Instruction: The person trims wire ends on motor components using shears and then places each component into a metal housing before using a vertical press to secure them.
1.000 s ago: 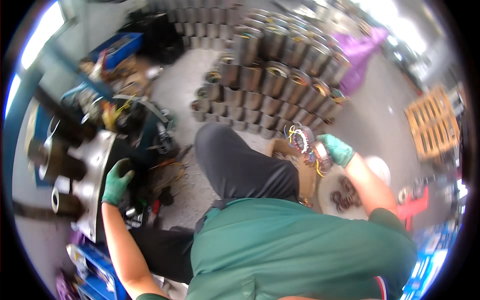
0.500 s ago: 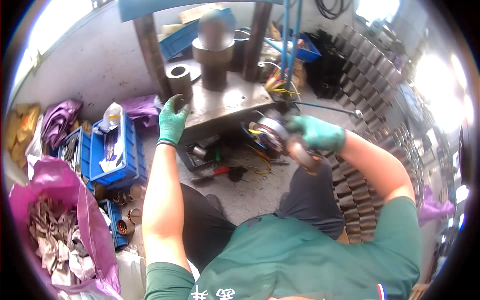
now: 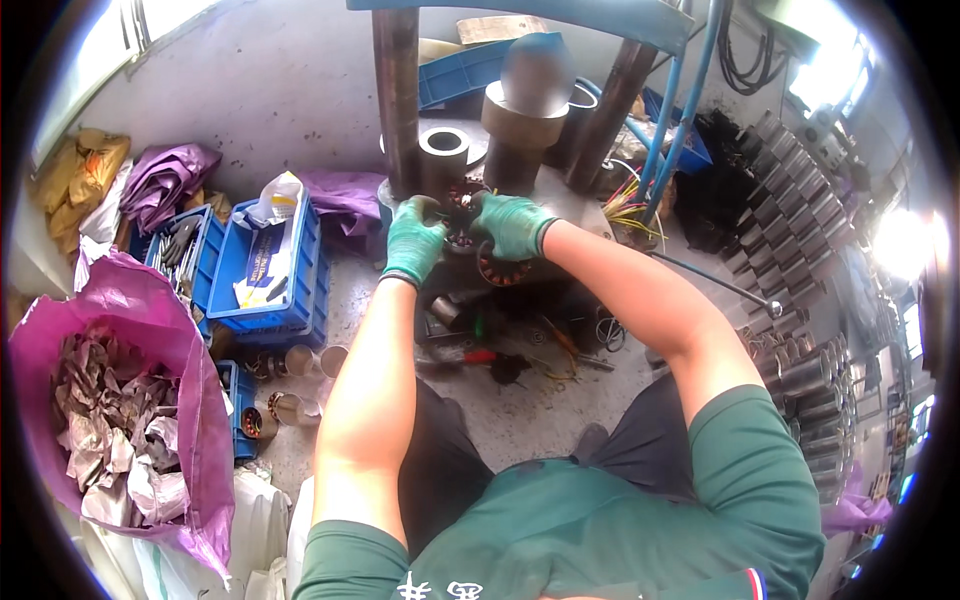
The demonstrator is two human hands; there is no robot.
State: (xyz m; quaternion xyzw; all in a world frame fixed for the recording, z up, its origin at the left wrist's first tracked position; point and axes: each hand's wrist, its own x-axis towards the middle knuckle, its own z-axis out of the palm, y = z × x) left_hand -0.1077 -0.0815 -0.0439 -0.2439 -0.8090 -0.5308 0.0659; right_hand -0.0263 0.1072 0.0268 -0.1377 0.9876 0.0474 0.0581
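Observation:
Both my gloved hands meet at the near edge of the metal press table. My right hand [image 3: 514,228] is curled round a wound motor stator [image 3: 503,270], a ring with reddish coil ends hanging below the fingers. My left hand [image 3: 414,242] closes from the left on dark wound stator parts [image 3: 463,196] between the hands; where one part ends and another begins is hard to make out. Just behind stands a hollow metal cylinder [image 3: 443,148]. Right of that rises the thick steel ram column [image 3: 518,125] of the press.
Blue crates [image 3: 262,318] and an open purple sack [image 3: 200,400] of crumpled scraps stand at the left. Several loose wound rings [image 3: 290,405] lie near them. Under the table are tools, including a red-handled one [image 3: 480,356]. Stacked metal sleeves [image 3: 790,230] line the right side.
My right hand has brought the wound stator left and up to the table edge. My left hand, bare of any load before, has closed in on the stator parts. The view has shifted left.

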